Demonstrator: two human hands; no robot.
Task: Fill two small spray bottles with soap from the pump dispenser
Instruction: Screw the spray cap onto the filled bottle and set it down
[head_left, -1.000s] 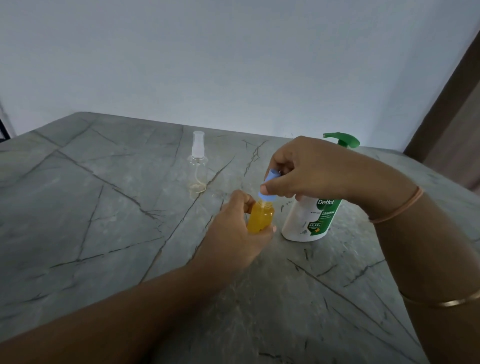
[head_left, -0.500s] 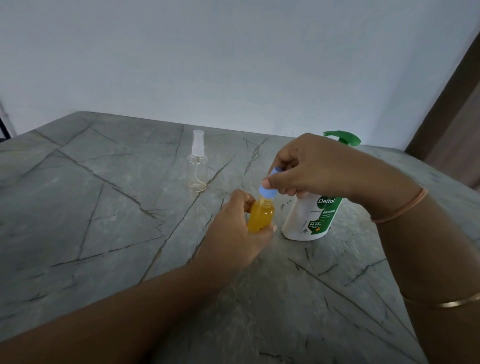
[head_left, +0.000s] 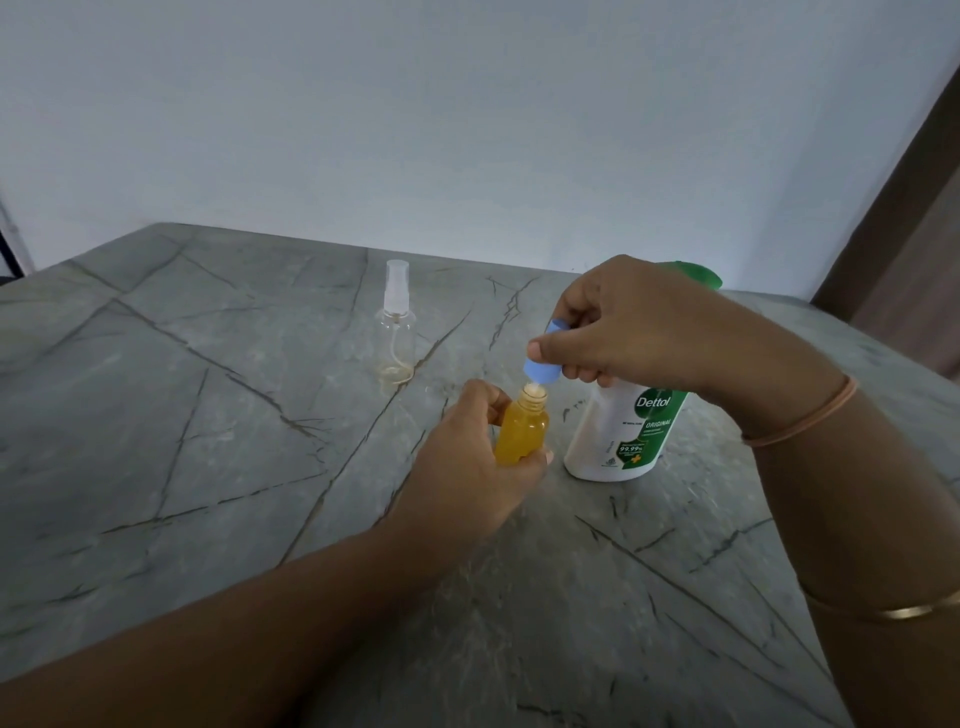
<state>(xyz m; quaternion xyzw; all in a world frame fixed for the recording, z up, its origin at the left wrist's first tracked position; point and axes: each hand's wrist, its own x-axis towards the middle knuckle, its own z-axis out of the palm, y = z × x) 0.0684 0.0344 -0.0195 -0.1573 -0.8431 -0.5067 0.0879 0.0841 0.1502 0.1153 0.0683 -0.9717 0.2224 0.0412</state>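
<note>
yellow spray bottle upright, neck up, left hand gripping it, right hand pinching blue cap

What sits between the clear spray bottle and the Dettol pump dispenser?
In the head view, the orange-filled bottle, held by the left hand, stands between the clear spray bottle and the Dettol dispenser, nearer the camera. The right hand holds its blue cap just above.

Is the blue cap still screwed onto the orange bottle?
No: the right hand holds the blue cap just above the orange bottle, whose threaded neck is exposed.
</note>
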